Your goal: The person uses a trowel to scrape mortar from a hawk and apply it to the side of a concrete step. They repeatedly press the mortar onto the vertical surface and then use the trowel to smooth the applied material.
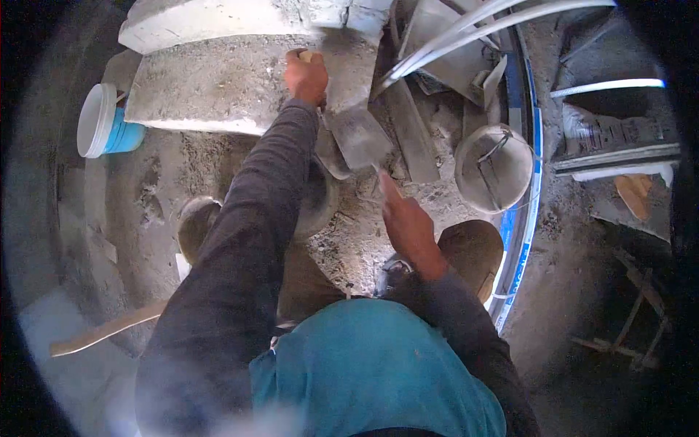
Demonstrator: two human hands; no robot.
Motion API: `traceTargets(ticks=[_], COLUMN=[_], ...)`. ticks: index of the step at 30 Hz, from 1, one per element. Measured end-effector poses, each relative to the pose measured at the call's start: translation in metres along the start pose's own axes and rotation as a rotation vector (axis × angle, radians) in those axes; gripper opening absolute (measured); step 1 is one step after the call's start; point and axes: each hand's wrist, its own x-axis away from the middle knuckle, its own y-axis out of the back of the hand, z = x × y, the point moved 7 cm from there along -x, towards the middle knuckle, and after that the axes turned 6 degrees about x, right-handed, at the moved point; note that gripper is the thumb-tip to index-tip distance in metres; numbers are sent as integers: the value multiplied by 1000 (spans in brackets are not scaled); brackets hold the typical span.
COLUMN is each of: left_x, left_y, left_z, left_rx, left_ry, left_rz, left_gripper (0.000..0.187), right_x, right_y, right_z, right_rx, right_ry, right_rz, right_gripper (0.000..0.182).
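Note:
My right hand (411, 229) is closed around the handle of a trowel. The trowel's flat, grey-smeared metal blade (360, 138) points away from me, up toward the left hand. My left hand (306, 79) is stretched forward over a rough, grey-crusted step (211, 84), its fingers wrapped round a tool with a tan handle end (312, 56); the rest of that tool is hard to make out. Just left of the trowel blade is a curved grey metal edge (332, 154). A bucket (317, 200) below it is partly hidden by my left forearm.
A white-and-blue bucket (129, 132) lies tilted at the left. On the right stands a dirty pail (495, 171) with a thin stick inside, beside a blue-and-white edged rail (530, 175). White flexible tubes (466, 36) and broken boards (415, 135) crowd the upper right. Rubble covers the floor.

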Motion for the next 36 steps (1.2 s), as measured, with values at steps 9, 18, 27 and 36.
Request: traceTargets(ticks=[9,18,27,36], left_x=[-1,1,-5,-7], left_y=[4,4,1,-3], left_z=[14,4,11,15], left_rx=[-32,-36,-67,-9], left_ry=[-128,-7,-64,-60], left_rz=[-78,-44,-68,-69], left_gripper=[40,41,42,42], right_x=[1,2,-4,-8], right_y=[-1,6,3,4], right_z=[4,4,8,7], right_rx=[11,72,66,20], right_ry=[22,12,27,9], right_rz=[35,27,29,40], right_gripper=[67,69,68,66])
